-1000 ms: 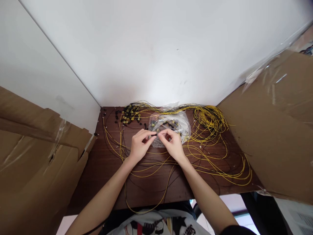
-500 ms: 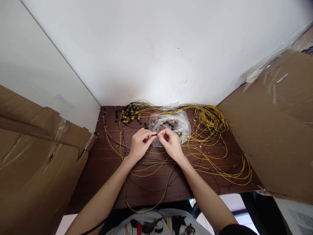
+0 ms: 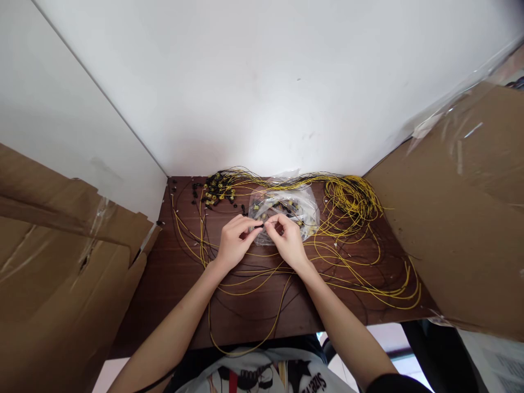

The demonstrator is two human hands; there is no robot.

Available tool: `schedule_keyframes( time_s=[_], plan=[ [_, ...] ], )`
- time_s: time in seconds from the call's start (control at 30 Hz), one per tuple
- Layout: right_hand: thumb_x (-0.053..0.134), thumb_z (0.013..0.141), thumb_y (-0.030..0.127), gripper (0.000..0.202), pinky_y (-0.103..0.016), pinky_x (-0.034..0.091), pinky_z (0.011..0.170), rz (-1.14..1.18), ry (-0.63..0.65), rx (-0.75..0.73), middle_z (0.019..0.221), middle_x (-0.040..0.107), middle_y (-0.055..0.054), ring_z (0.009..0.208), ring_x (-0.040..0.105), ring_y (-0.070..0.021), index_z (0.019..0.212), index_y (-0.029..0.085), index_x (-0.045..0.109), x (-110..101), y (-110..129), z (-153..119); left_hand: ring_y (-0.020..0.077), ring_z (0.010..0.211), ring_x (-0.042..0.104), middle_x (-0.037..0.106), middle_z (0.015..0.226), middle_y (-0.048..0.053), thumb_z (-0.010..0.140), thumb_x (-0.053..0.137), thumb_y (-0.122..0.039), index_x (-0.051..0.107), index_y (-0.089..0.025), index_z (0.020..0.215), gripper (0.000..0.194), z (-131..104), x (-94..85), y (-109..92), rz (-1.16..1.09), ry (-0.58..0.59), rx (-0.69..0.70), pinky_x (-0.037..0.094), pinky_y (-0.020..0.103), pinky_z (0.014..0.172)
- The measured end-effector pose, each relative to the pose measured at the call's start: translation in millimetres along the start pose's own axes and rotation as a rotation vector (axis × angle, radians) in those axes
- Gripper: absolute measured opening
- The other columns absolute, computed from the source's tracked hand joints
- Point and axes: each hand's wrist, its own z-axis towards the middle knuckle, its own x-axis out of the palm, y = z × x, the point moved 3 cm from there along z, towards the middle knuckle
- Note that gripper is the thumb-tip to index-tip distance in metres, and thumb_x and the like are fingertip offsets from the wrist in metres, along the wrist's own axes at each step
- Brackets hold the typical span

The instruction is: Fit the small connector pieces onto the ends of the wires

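The left hand [image 3: 234,244] and the right hand [image 3: 287,240] meet fingertip to fingertip over the middle of the table. Between them they pinch a small black connector [image 3: 258,225]: the left thumb and forefinger close on its left end, the right thumb and forefinger on its right end. The remaining fingers of both hands are curled in. The connector sits just in front of, and partly over, the near edge of a clear plastic bag [image 3: 305,204].

The bag is the only container on the surface. It lies flat and holds a number of small black-and-yellow parts, too small and too tangled to count.

The work surface is a dark brown wooden table [image 3: 164,278]. Loose yellow wires [image 3: 368,284] run across it in long loops, mixed with thinner black wires; the strands cannot be counted. One dense coil of yellow wire [image 3: 350,199] lies at the far right of the table, near the bag. One cluster of black-and-yellow connectors [image 3: 216,191] lies at the far left, well apart from the hands.

A white wall [image 3: 262,82] closes the far side of the table. Two cardboard panels flank it: a left cardboard panel [image 3: 53,262] and a right cardboard panel [image 3: 462,218], the latter with clear tape along its upper edge.
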Motion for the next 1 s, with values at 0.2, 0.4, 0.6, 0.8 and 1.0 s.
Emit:
schedule_keyframes(
  time_s=[0.2, 0.4, 0.6, 0.8, 1.0],
  plan=[
    [0.049, 0.084, 0.025, 0.013, -0.023, 0.039, 0.059, -0.020, -0.001, -0.016, 0.073, 0.057, -0.001, 0.062, 0.050, -0.0118, 0.077, 0.017, 0.057, 0.9, 1.5, -0.5, 0.0115, 0.057, 0.045, 0.062, 0.065, 0.003, 0.079, 0.062, -0.021, 0.069, -0.015, 0.085, 0.011, -0.1, 0.0, -1.6, 0.014, -0.011, 0.008, 0.040, 0.026, 0.058],
    [0.050, 0.085, 0.026, 0.014, -0.024, 0.039, 0.060, -0.076, -0.010, -0.023, 0.072, 0.056, -0.002, 0.063, 0.050, -0.0129, 0.077, 0.017, 0.057, 2.7, 2.5, -2.9, 0.0120, 0.058, 0.047, 0.063, 0.066, 0.003, 0.080, 0.060, -0.021, 0.069, -0.017, 0.086, 0.011, -2.6, 2.0, -0.6, 0.037, -0.018, 0.025, 0.041, 0.026, 0.059],
    [0.053, 0.085, 0.029, 0.015, -0.024, 0.042, 0.062, -0.027, -0.012, -0.018, 0.079, 0.062, -0.003, 0.065, 0.053, -0.0128, 0.086, 0.017, 0.063, 1.4, 3.0, -2.2, 0.0123, 0.059, 0.049, 0.065, 0.068, 0.003, 0.080, 0.061, -0.021, 0.069, -0.017, 0.087, 0.011, -1.9, 1.1, 1.3, 0.055, -0.015, 0.029, 0.042, 0.027, 0.060],
    [0.052, 0.085, 0.029, 0.017, -0.024, 0.042, 0.061, 0.017, -0.028, 0.007, 0.080, 0.063, -0.003, 0.067, 0.056, -0.0131, 0.088, 0.016, 0.063, -2.4, -0.4, 1.0, 0.0112, 0.056, 0.045, 0.064, 0.067, 0.002, 0.079, 0.063, -0.022, 0.069, -0.017, 0.088, 0.012, -1.1, -2.2, 6.0, 0.075, -0.044, -0.008, 0.040, 0.025, 0.058],
    [0.052, 0.084, 0.028, 0.015, -0.025, 0.042, 0.062, 0.001, -0.024, 0.005, 0.078, 0.063, -0.003, 0.067, 0.055, -0.0135, 0.081, 0.017, 0.062, -3.5, -3.3, 1.5, 0.0113, 0.056, 0.045, 0.062, 0.066, 0.002, 0.079, 0.062, -0.023, 0.070, -0.017, 0.088, 0.013, -1.4, -2.3, 6.6, 0.069, -0.043, -0.020, 0.040, 0.025, 0.057]
  ],
)
